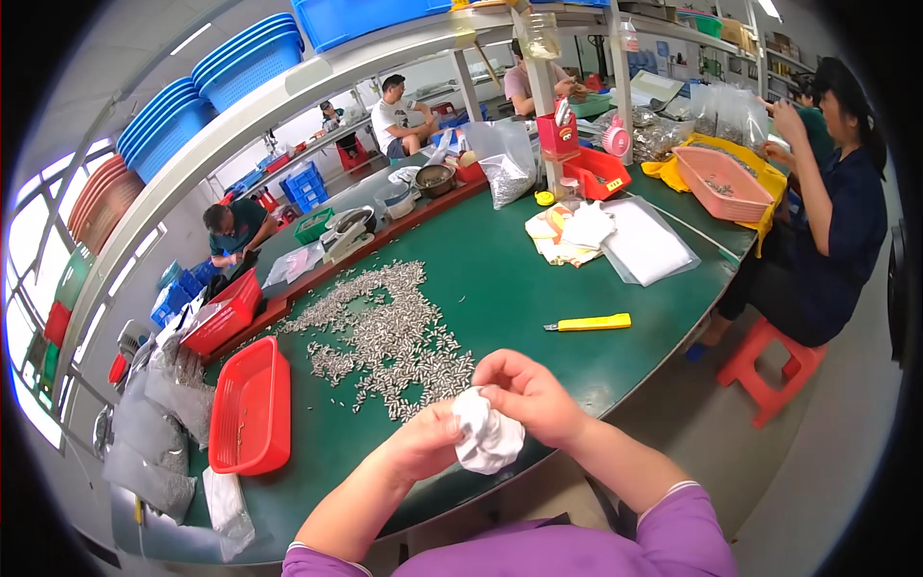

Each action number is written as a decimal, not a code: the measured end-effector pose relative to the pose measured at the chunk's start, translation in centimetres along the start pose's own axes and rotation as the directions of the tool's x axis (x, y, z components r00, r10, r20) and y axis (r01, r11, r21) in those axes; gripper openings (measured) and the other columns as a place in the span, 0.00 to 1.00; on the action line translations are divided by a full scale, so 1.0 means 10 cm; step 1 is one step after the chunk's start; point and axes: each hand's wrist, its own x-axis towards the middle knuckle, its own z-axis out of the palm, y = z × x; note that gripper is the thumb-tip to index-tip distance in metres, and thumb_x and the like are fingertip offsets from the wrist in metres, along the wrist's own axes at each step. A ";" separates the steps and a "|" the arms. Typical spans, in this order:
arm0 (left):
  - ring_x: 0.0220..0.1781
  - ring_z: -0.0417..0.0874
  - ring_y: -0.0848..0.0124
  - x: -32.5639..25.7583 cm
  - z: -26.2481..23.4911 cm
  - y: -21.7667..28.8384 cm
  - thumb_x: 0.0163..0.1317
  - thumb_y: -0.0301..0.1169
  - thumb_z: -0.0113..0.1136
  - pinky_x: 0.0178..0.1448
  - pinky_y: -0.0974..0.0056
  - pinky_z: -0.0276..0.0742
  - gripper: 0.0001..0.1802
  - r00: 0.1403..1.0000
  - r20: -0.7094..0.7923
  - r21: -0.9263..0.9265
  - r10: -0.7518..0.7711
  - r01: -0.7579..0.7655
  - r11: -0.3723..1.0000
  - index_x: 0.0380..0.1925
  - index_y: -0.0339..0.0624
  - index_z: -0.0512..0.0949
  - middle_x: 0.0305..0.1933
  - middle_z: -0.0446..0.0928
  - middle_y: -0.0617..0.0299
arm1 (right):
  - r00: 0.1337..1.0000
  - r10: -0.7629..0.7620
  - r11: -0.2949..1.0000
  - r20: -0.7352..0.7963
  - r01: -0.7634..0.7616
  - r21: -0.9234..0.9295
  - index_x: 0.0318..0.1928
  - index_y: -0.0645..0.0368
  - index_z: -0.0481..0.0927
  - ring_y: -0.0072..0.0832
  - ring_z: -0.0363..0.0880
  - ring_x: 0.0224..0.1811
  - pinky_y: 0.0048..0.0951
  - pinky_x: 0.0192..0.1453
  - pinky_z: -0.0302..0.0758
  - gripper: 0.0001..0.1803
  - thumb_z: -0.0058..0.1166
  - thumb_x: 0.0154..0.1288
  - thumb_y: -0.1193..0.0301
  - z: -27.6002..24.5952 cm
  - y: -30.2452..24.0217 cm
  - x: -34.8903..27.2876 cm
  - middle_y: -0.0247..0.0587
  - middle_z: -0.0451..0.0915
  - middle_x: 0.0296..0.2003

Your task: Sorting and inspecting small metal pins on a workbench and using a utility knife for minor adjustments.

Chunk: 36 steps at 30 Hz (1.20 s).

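Note:
Close to my body, at the table's near edge, my left hand point(430, 439) and my right hand point(524, 392) are together on a crumpled white cloth-like bundle point(487, 435). The left fingers grip its left side. My right thumb and fingers pinch it from above. Its exact kind is hard to make out. Just beyond my hands, a wide spread of small silvery metal pieces point(399, 327) lies loose on the green tabletop point(500, 274). To the right of these is a yellow utility knife point(588, 323), lying flat.
A red plastic basket point(252, 409) stands at the left beside filled clear bags point(154, 433). Farther right lie white plastic sheets point(649, 240) and a patterned cloth point(558, 237). A red bin point(596, 173) stands beyond. A co-worker point(817, 202) sits at the right, near a pink basket point(723, 183).

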 end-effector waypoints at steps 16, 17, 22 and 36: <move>0.56 0.74 0.68 -0.44 -0.18 0.06 0.59 0.37 0.62 0.54 0.65 0.69 0.30 0.900 -0.360 -0.028 0.245 -0.273 0.962 0.60 0.45 0.63 0.56 0.73 0.60 | 0.793 -0.562 -0.541 -0.235 -0.568 -0.620 0.34 0.61 0.81 0.44 0.76 0.42 0.43 0.44 0.75 0.10 0.52 0.54 0.70 -2.76 -0.68 1.15 0.49 0.77 0.39; 0.56 0.74 0.69 -0.43 -0.22 0.04 0.60 0.37 0.61 0.54 0.66 0.70 0.30 0.900 -0.368 -0.012 0.233 -0.256 0.967 0.60 0.45 0.63 0.56 0.73 0.60 | 0.773 -0.585 -0.530 -0.245 -0.593 -0.606 0.31 0.60 0.81 0.43 0.77 0.41 0.42 0.42 0.76 0.08 0.52 0.54 0.70 -2.79 -0.67 1.16 0.48 0.78 0.37; 0.54 0.74 0.72 -0.47 -0.29 0.07 0.63 0.35 0.57 0.54 0.67 0.69 0.26 0.883 -0.407 0.007 0.233 -0.252 0.968 0.60 0.45 0.64 0.54 0.73 0.63 | 0.757 -0.630 -0.473 -0.170 -0.549 -0.689 0.31 0.58 0.79 0.43 0.78 0.38 0.44 0.40 0.76 0.09 0.49 0.60 0.67 -2.53 -0.80 1.25 0.45 0.79 0.32; 0.57 0.73 0.73 -0.40 -0.22 -0.26 0.67 0.38 0.51 0.56 0.64 0.72 0.26 0.980 -0.200 -0.105 -0.020 -0.001 0.994 0.64 0.49 0.60 0.58 0.70 0.66 | 0.602 -0.702 0.608 -0.380 0.228 -0.761 0.60 0.63 0.67 0.26 0.73 0.54 0.28 0.59 0.69 0.25 0.46 0.67 0.62 -0.88 -2.39 -1.22 0.37 0.73 0.53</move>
